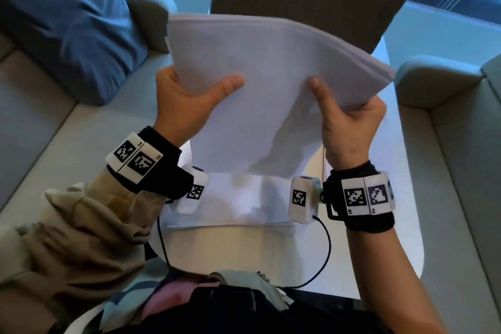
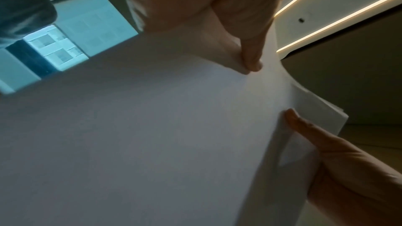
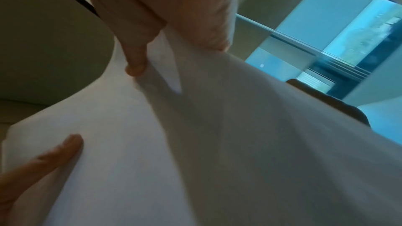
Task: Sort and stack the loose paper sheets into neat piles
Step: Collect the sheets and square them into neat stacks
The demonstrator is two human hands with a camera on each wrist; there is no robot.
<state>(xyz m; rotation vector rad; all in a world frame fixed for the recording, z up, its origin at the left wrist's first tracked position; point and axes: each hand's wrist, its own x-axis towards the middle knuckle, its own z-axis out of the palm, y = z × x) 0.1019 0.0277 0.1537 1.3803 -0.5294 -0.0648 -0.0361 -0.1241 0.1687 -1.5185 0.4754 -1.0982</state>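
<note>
Both hands are clamped on one sheaf of paper held up off the desk [image 1: 271,249]: the left hand [image 1: 184,106] pinches its left edge with the thumb laid across the front, and the right hand [image 1: 349,130] pinches the right edge the same way. The sheaf of paper [image 1: 271,76] bows between them, its far edge fanned so the sheets do not line up. More loose sheets [image 1: 233,206] lie flat on the desk below the wrists. The risk, as I judge it, is slippage: the grips sit near the lower corners only, so the upper sheets could slide or fold over, and squeezing harder might crease the bowed middle. Dropping the uneven sheaf onto the sheets underneath could scatter both.
</note>
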